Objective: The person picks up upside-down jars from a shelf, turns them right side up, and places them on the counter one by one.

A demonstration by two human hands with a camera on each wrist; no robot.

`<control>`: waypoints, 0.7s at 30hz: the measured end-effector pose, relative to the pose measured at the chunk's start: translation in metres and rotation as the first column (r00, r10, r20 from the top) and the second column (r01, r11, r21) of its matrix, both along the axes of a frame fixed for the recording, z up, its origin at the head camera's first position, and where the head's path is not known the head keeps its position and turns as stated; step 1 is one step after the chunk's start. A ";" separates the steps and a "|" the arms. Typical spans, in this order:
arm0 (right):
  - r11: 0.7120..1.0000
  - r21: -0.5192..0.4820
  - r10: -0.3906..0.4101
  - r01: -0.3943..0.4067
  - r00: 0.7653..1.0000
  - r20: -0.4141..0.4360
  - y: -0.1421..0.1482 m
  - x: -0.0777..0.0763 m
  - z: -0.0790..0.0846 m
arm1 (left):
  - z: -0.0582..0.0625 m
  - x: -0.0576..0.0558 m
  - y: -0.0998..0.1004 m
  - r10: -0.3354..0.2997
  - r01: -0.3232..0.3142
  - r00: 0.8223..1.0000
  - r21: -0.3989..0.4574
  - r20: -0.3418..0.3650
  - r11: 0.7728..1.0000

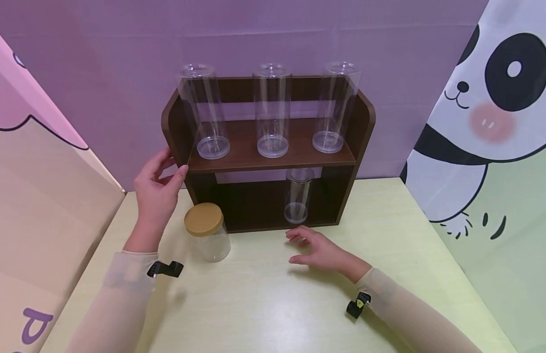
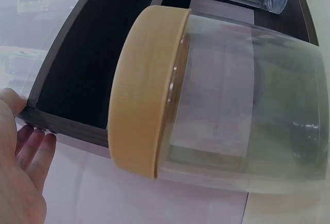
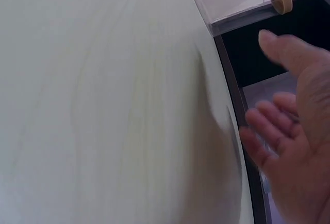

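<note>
A dark brown two-tier shelf [image 1: 364,128] stands on the table. My left hand [image 1: 157,190] grips its left side panel, the thumb at the front edge and the fingers on the outer side. Close by that hand, a clear jar [image 1: 214,245] with a tan lid [image 1: 204,219] stands upright in front of the shelf's lower left; it fills much of the left wrist view. My right hand [image 1: 319,251], fingers loosely bent, holds nothing just in front of the lower tier. Behind its fingertips, a small clear jar [image 1: 298,193] stands upright on that tier, apart from the hand.
Three tall clear cylinders stand on the upper tier: a left cylinder [image 1: 206,110], a middle cylinder [image 1: 272,110] and a right cylinder [image 1: 336,108]. The pale table [image 1: 264,304] extends in front of the shelf. A purple backdrop [image 1: 273,34] hangs behind it.
</note>
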State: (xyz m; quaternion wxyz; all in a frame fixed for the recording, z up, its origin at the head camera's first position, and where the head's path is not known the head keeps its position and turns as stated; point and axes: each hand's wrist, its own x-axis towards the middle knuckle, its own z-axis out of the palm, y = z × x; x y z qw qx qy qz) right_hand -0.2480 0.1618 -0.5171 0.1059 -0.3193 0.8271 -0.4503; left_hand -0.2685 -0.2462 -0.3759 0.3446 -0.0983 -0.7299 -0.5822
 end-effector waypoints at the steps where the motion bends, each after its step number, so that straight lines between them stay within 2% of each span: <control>1: 1.000 -0.005 -0.027 0.027 1.000 -0.004 0.000 0.000 0.000 | 0.000 0.000 0.000 0.003 -0.003 1.000 0.000 0.000 1.000; 5: 0.981 -0.044 -0.189 0.189 0.982 -0.008 -0.001 -0.002 -0.004 | -0.001 0.000 0.002 0.012 -0.012 1.000 0.005 0.004 1.000; 11: 0.899 -0.153 -0.415 0.410 0.910 0.003 -0.003 -0.008 -0.004 | 0.000 0.001 0.003 0.011 -0.011 1.000 0.002 0.008 1.000; 14: 0.858 -0.191 -0.484 0.477 0.875 0.013 -0.004 -0.014 -0.005 | 0.000 0.002 0.002 0.014 -0.014 1.000 -0.004 0.013 1.000; 16: 0.839 -0.208 -0.510 0.503 0.860 0.022 -0.006 -0.019 -0.005 | 0.000 0.002 0.002 0.017 -0.016 1.000 -0.007 0.013 1.000; 19: 0.826 -0.202 -0.535 0.527 0.845 0.017 -0.007 -0.027 -0.007 | 0.000 0.002 0.002 0.015 -0.015 1.000 -0.005 0.006 1.000; 21: 0.824 -0.207 -0.538 0.528 0.843 0.009 -0.008 -0.031 -0.008 | -0.001 0.001 0.003 0.016 -0.016 1.000 -0.004 0.003 1.000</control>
